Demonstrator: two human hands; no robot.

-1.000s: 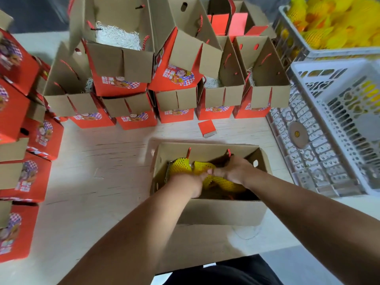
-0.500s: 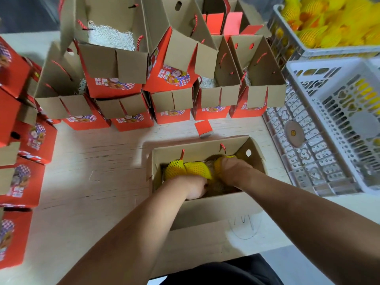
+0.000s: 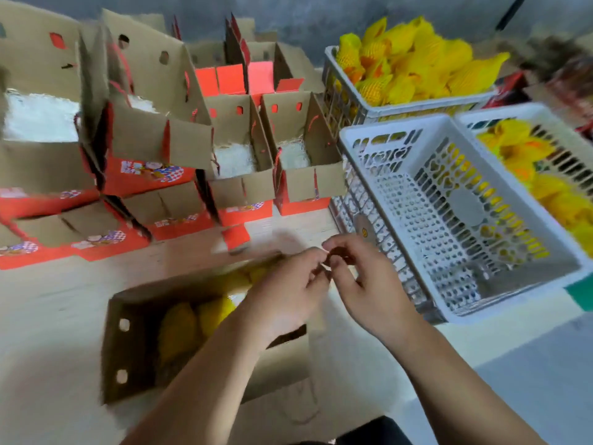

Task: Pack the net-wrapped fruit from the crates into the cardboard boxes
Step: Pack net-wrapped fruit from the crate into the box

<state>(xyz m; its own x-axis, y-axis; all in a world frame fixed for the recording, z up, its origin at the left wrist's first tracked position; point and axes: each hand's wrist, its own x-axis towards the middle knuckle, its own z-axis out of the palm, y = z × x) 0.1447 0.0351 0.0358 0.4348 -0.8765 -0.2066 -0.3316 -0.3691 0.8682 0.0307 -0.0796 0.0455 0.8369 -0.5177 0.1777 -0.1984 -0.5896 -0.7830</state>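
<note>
An open cardboard box (image 3: 128, 348) stands on the table near me, motion-blurred, with yellow net-wrapped fruit (image 3: 199, 319) lying inside. My left hand (image 3: 288, 293) and right hand (image 3: 365, 281) are raised over the box's far right corner. Their curled fingertips meet, and the blur hides whether they pinch anything. More net-wrapped fruit (image 3: 417, 59) fills a white crate (image 3: 417, 106) at the back right. Another fruit pile (image 3: 526, 162) lies in a crate at the far right.
An empty white crate (image 3: 394, 122) sits tilted just right of my hands. Several open red-and-brown boxes (image 3: 237, 187) with white padding stand stacked behind and to the left. A small red card piece (image 3: 236, 236) lies on the table.
Both hands have come up out of the box and met above its right corner. The view has swung up and right, and the box now looks turned.
</note>
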